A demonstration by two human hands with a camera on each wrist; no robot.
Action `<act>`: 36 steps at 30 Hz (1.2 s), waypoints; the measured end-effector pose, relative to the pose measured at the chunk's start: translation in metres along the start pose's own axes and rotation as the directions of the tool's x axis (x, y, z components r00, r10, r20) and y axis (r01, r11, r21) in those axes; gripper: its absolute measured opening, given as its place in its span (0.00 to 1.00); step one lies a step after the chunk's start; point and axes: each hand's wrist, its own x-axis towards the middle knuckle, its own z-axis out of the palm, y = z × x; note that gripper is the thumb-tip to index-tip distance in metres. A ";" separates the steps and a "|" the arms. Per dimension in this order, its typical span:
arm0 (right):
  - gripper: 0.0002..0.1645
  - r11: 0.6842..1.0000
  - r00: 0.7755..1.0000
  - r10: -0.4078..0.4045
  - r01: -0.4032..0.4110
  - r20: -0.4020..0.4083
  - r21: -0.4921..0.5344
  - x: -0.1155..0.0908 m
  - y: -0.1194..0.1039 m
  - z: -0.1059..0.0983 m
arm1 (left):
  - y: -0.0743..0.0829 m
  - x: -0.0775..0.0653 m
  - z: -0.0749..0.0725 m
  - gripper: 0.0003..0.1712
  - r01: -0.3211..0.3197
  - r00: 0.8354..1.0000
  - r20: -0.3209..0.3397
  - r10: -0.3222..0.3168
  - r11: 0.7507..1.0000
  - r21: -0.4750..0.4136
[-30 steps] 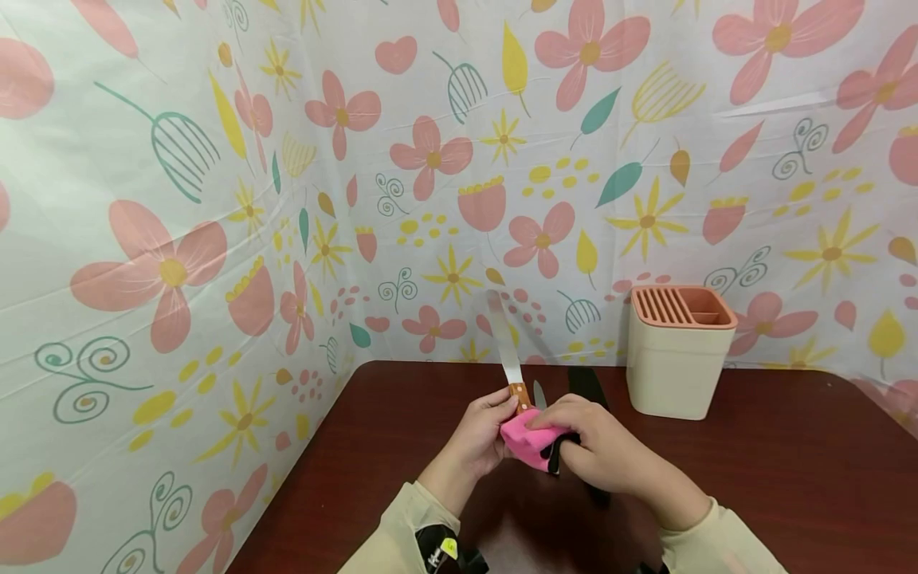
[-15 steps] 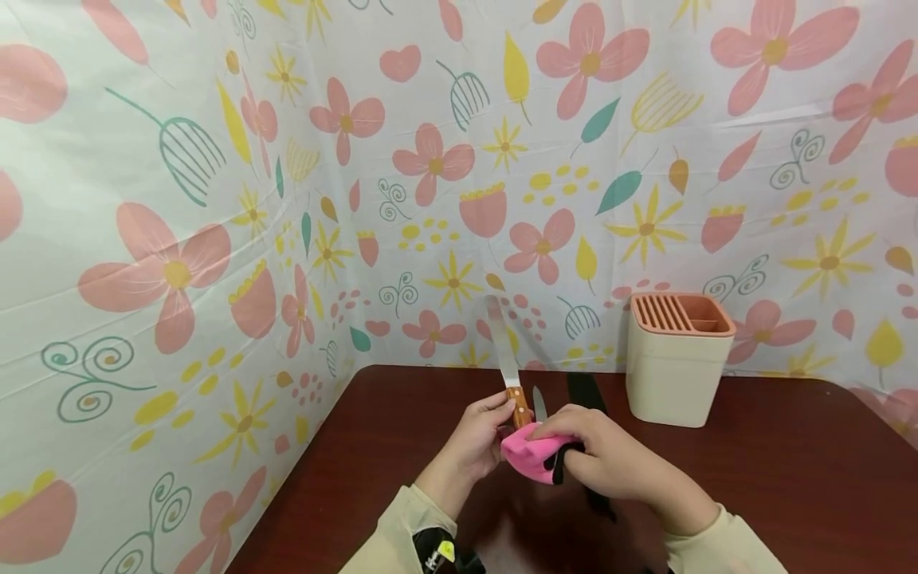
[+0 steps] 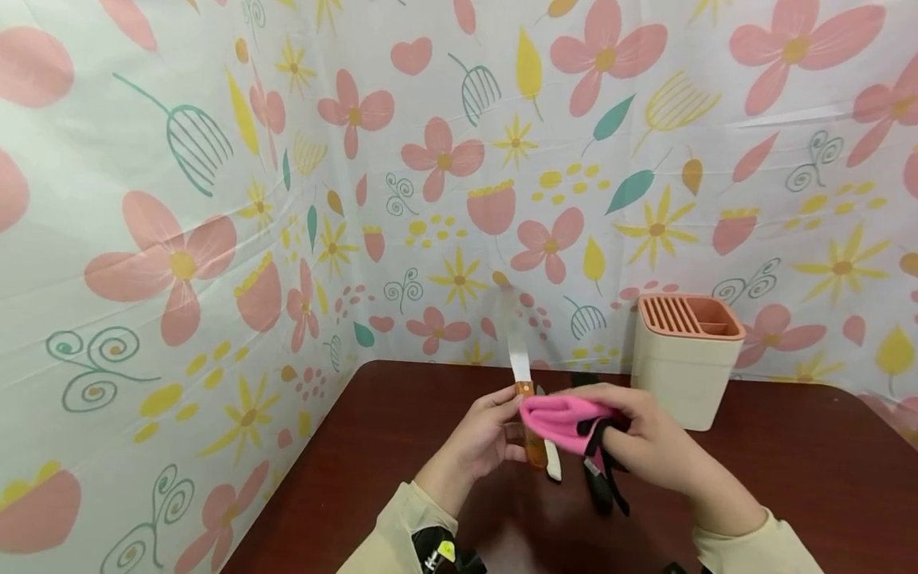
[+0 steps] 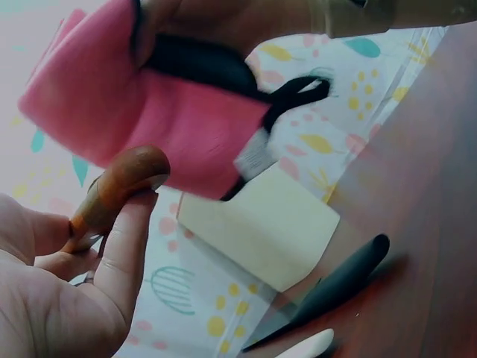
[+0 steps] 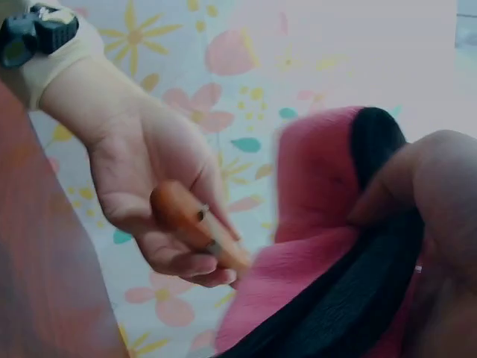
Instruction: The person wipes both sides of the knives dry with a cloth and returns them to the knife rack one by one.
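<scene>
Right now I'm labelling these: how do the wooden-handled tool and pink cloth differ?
The wooden-handled tool is straight; the pink cloth is folded. The tool is brown and silvery; the cloth is pink with black edging. The left hand holds the tool, the right hand the cloth. Both are held.

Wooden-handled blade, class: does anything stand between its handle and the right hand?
Yes: the pink cloth, which the right hand holds, stands between that hand and the wooden handle. Nothing visible separates the handle from the left hand, which grips it.
</scene>
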 end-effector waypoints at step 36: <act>0.34 0.925 0.992 -0.096 0.058 -0.083 -0.375 0.002 0.013 0.041 | -0.006 0.002 0.003 0.15 0.063 0.998 0.002 -0.063 0.997 0.038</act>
